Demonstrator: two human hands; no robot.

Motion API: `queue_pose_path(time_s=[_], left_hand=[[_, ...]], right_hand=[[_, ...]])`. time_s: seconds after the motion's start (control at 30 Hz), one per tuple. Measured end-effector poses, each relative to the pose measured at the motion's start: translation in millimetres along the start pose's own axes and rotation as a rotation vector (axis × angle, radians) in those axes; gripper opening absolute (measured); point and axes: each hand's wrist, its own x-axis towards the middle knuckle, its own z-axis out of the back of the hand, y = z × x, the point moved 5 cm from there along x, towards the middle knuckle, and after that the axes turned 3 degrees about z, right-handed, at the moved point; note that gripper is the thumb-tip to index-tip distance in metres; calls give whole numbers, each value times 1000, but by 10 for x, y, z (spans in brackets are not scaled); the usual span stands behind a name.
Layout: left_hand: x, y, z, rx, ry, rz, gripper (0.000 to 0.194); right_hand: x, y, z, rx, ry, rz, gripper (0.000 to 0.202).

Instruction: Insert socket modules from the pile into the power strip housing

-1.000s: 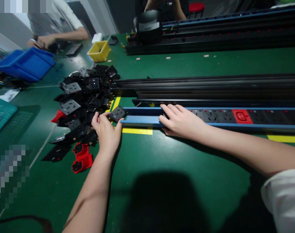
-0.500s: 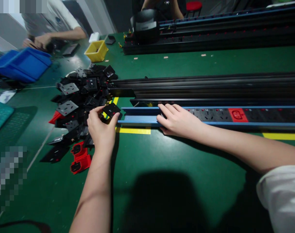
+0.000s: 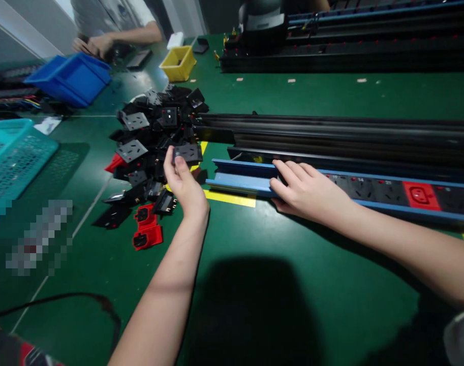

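Note:
My left hand grips a black socket module between thumb and fingers, its slotted face turned up. The hand is beside the right edge of a pile of loose socket modules, left of the open end of a blue metal channel. Over the channel's walls lies my right hand, fingers curled round it. Right of that hand, black sockets and one red socket sit in the channel. The part of the channel under my right hand is hidden.
Dark rails lie behind the channel. Two red sockets lie before the pile. A yellow bin, a blue bin and a teal basket stand left. Across the table, a person's hands are at work.
My left hand has drawn the socket module away from the channel's end, and the module has turned, now showing its slots. My right hand stays on the channel. The camera view has shifted left.

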Motion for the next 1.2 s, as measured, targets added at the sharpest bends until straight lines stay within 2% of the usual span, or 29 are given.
queue_pose_path(time_s=[0.1, 0.23, 0.37, 0.47, 0.7, 0.87, 1.07, 1.2], left_hand=[[19, 14, -32, -45, 40, 39, 55], [33, 67, -69, -148, 42, 169, 42], [17, 49, -110, -249, 89, 221, 33], [-9, 33, -137, -263, 107, 256, 31], [-32, 39, -162, -236, 60, 325, 33], [-34, 83, -165, -160, 78, 285, 37], [-17, 8, -123, -16, 106, 28, 29], [21, -60, -63, 111, 125, -21, 35]], right_hand=[[6, 2, 6, -6, -5, 9, 24], [16, 2, 19, -19, -27, 15, 24], [21, 0, 27, -28, -39, 19, 24], [18, 1, 27, -31, -34, 23, 24], [17, 3, 20, -37, -29, 18, 24], [23, 0, 32, -20, -39, 12, 23], [28, 2, 43, 9, -34, 7, 22], [17, -4, 33, 23, -39, 3, 24]])
